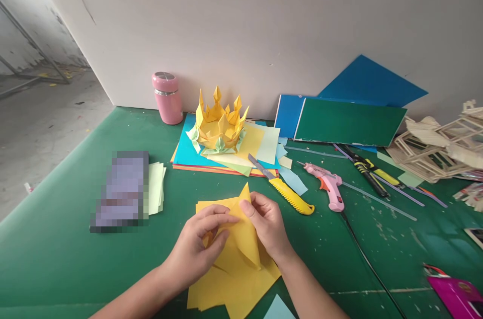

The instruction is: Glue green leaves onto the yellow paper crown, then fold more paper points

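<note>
My right hand (269, 226) pinches a folded sheet of yellow paper (245, 238) between thumb and fingers near its pointed top. From the other side, my left hand (204, 238) has its curled fingers and thumb on the same sheet, the index fingertip against its front. The folded sheet stands up with a point at the top and a loose curved flap below. Under both hands lies a stack of yellow paper (206, 291). Just beyond my right hand rests a yellow utility knife (290, 195) with its blade out.
A yellow paper crown (219, 128) sits on coloured sheets (184, 150). Around it are a pink flask (168, 100), a pixelated flat object (123, 190), pale green slips (155, 188), a pink glue gun (328, 183) with a cord, pliers (366, 173), coloured boards (349, 120) and a wooden stick model (433, 148).
</note>
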Demonstrator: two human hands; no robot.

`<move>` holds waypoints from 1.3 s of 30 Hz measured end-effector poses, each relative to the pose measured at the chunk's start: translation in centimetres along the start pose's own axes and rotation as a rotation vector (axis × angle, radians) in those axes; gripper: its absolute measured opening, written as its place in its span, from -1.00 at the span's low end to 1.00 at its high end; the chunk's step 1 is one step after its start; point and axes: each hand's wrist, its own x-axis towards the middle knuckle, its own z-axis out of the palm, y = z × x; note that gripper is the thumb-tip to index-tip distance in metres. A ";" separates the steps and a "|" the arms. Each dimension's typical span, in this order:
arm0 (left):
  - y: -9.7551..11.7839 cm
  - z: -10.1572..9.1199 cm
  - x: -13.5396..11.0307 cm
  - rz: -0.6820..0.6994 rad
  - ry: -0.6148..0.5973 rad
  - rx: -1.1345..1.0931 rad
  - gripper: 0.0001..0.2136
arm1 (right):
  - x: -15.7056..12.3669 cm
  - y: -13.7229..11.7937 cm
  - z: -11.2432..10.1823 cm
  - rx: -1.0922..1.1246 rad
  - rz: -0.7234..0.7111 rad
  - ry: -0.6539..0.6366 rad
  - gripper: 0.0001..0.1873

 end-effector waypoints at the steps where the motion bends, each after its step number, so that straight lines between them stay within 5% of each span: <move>1: 0.0 0.0 0.0 -0.005 -0.010 0.002 -0.78 | 0.0 0.0 0.0 -0.008 -0.007 0.010 -0.61; 14: -0.9 0.2 -0.2 0.073 -0.063 0.157 -0.71 | 0.2 0.7 -0.3 -0.181 -0.060 0.040 -0.70; 19: -1.2 0.0 0.2 0.063 0.042 0.278 -0.74 | 0.2 1.3 -0.3 -0.520 -0.335 0.144 -0.65; 24: -1.8 -0.3 0.5 0.089 0.085 0.347 -0.77 | 0.0 1.0 -0.1 -0.824 -0.559 0.064 -0.81; 29: -1.7 -0.6 0.6 0.185 0.077 0.435 -0.77 | 0.3 1.1 -0.1 -0.858 -0.571 -0.068 -0.78; 39: -1.4 -0.6 0.6 0.333 0.037 0.616 -0.75 | 0.4 1.3 -0.2 -0.901 -0.540 -0.097 -0.76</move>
